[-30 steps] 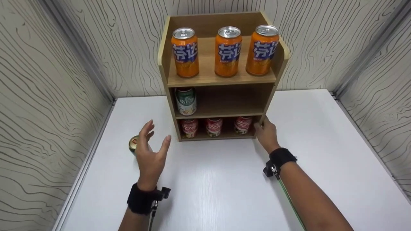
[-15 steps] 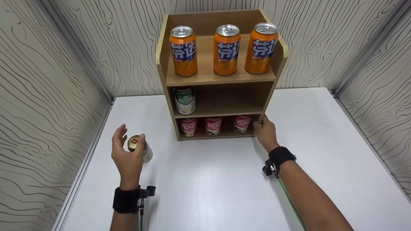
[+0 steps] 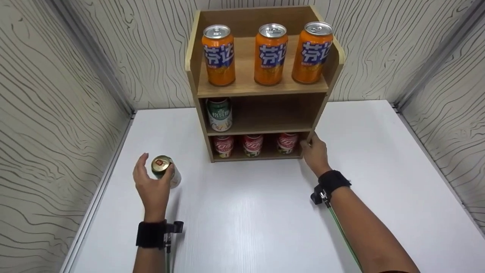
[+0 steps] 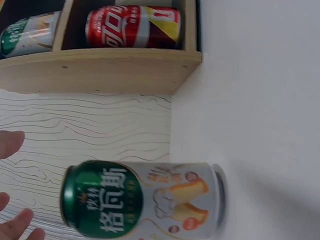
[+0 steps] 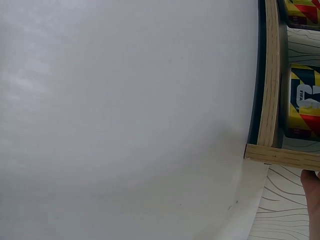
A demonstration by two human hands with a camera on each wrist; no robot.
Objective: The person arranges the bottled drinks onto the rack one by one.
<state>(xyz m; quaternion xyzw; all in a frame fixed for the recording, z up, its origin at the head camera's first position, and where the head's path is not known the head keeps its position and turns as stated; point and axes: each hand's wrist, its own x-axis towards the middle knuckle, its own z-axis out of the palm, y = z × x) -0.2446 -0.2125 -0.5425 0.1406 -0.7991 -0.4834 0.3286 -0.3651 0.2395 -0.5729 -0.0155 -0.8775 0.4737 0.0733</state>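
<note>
A green-and-white drink can (image 3: 175, 179) with a gold top stands upright on the table at the left. My left hand (image 3: 153, 193) is right at it, thumb and fingers spread; in the left wrist view, a gap shows between the fingertips (image 4: 11, 144) and the can. At the right, my right hand (image 3: 316, 156) grips the lower side panel of a wooden shelf (image 3: 261, 132), its thumb at the front edge and its other fingers partly hidden behind. A matching green-and-white can (image 3: 220, 115) occupies the left end of the middle level.
Three orange cans (image 3: 269, 57) stand on the shelf's top level. Along the bottom level are three red cans (image 3: 253, 145). Wood-patterned walls (image 3: 57, 132) enclose the white table (image 3: 242, 212) at the back and sides.
My left hand has moved left, from the can's right side to just in front of it, with the thumb now by its right side. The right hand keeps its place on the shelf.
</note>
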